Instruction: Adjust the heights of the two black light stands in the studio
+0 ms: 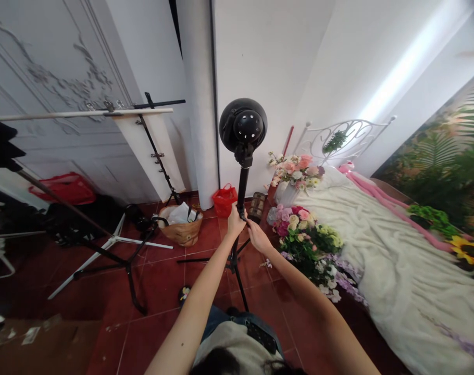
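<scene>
A black stand [242, 185] with a round black lamp head [245, 126] on top rises upright in front of me. My left hand [235, 221] is wrapped round its pole at mid-height. Beside it, my right hand [257, 233] has its fingers closed at a small fitting on the same pole, which is largely hidden by the fingers. Below both hands the stand's dark legs spread over the red tiled floor [159, 291].
A woven basket [182, 226], a red bag [224, 200] and a small brown barrel [257, 205] sit behind the stand. Flowers [299, 224] and a bed with a cream cover [393, 250] are on the right. More stands [128, 263] occupy the left.
</scene>
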`<state>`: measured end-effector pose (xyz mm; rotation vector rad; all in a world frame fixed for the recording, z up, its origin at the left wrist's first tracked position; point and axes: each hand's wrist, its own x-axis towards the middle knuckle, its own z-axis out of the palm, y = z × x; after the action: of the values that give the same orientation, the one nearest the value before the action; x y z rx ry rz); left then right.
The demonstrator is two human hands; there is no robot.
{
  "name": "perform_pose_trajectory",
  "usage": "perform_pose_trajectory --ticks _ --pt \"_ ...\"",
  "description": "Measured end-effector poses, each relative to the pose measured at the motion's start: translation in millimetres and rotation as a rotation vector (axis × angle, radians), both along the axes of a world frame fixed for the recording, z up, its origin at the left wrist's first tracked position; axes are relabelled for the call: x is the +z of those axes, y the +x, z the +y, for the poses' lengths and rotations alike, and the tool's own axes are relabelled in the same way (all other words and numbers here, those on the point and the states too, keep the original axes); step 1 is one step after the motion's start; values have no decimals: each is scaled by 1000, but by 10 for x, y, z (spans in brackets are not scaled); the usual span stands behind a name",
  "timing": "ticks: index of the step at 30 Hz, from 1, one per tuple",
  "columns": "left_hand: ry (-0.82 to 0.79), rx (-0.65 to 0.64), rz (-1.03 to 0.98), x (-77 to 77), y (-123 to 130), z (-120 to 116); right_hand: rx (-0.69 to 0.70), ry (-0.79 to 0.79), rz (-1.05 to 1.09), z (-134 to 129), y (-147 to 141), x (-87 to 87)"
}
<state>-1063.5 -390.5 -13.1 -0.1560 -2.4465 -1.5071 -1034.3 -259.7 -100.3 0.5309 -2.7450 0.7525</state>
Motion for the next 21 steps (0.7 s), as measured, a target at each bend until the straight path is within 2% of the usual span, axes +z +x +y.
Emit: perform_pose_trajectory --ticks 5,8,10,15,21 --pt "26 -6 63 -128 -75 11 -81 -177 -61 25 -89 52" --pt "47 -1 90 -178 -105 18 -115 -321 -51 -8 -156 18" --pt "62 2 107 -199 -116 20 -142 -363 -21 -54 -200 -22" --pt "88 -9 126 -215 -119 16 -290 -337 -12 -208 -317 -105" --pt "63 -7 87 -195 -96 3 -458 -273 -205 -326 -462 -64"
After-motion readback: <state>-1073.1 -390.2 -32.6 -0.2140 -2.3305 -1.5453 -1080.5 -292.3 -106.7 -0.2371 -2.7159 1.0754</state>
